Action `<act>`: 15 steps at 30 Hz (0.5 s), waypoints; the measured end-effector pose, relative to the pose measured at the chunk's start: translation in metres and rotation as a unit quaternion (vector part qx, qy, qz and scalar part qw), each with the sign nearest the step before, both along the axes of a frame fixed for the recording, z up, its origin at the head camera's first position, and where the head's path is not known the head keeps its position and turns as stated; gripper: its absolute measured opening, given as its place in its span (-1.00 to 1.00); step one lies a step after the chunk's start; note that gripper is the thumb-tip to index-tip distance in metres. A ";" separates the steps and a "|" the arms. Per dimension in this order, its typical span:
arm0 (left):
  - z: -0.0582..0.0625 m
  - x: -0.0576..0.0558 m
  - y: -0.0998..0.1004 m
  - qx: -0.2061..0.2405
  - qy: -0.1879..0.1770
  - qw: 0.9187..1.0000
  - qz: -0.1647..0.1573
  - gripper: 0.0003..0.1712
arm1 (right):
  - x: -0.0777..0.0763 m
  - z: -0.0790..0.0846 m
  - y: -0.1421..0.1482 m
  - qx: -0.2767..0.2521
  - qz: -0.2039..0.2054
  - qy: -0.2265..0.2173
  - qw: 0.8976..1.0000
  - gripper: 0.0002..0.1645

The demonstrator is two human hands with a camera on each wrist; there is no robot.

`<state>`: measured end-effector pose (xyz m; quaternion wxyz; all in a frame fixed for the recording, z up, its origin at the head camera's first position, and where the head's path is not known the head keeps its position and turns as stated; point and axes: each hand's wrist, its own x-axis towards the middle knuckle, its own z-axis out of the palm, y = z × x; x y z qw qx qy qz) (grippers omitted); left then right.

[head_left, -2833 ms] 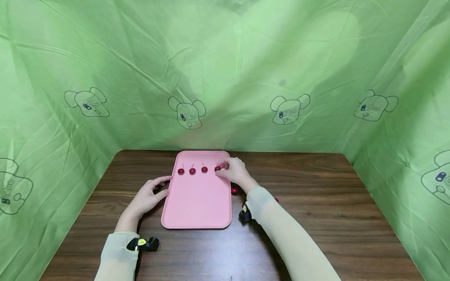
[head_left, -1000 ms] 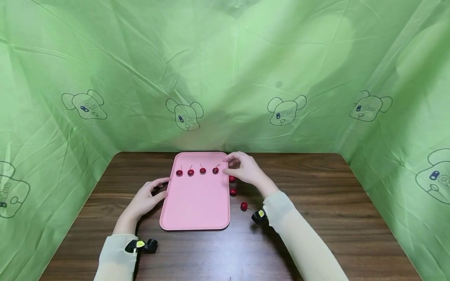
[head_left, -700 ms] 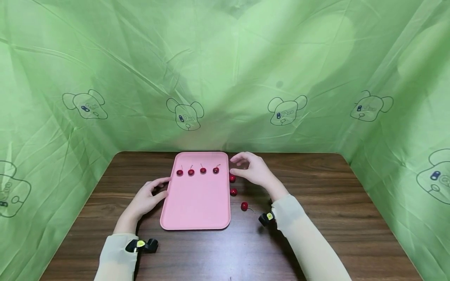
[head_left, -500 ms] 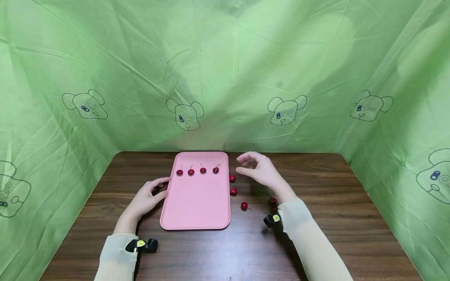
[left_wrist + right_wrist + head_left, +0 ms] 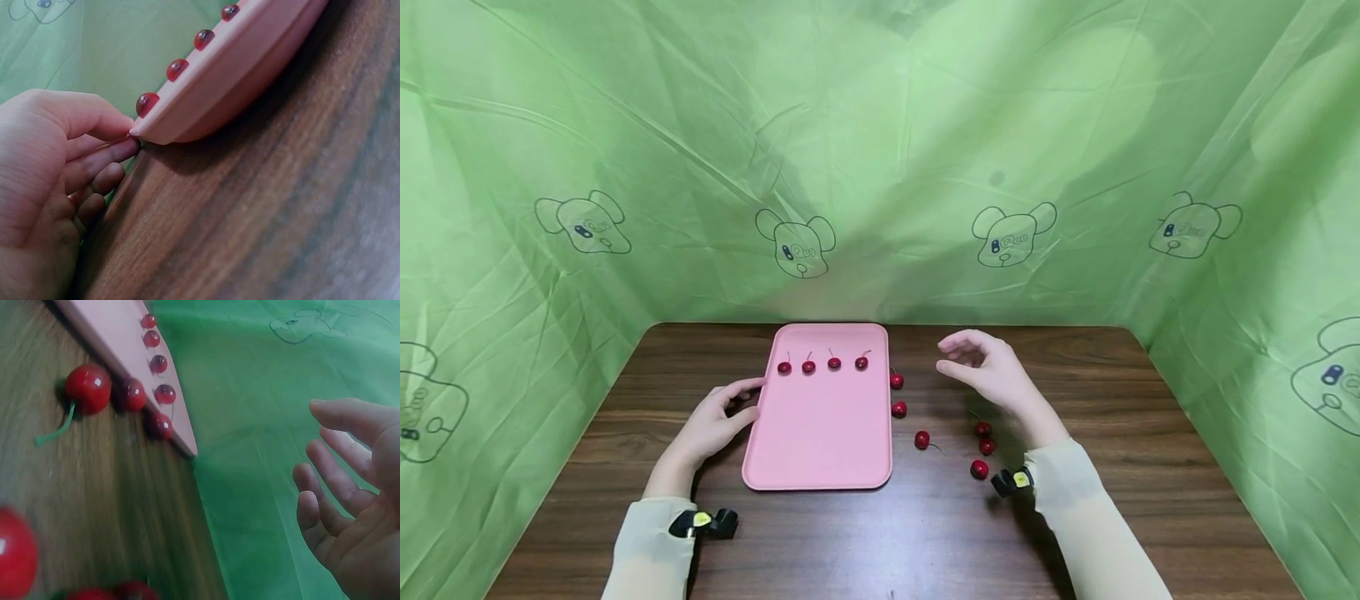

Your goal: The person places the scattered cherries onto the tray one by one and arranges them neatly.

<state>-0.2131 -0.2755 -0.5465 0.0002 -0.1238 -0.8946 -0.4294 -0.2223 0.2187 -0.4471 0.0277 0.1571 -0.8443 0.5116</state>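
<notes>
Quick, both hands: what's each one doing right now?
Left hand: open, touching the left edge of the pink tray.
Right hand: open, holding nothing, over the table.

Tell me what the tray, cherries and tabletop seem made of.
Tray: probably matte plastic; uniform pink, moulded rim, rounded corners. Cherries: perhaps glossy plastic imitations; sharp highlights, though real fruit can't be ruled out. Tabletop: wood or wood-look laminate, lightly shiny; dark streaked grain, soft glare.

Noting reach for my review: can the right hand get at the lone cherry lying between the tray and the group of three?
Probably yes: the right hand holds nothing, and no object shows between it and that cherry.
</notes>
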 end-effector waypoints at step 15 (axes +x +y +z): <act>-0.002 0.000 0.002 0.013 -0.008 1.000 0.004 -0.42 | 0.040 -0.030 0.038 0.012 -0.007 -0.006 1.000 -0.66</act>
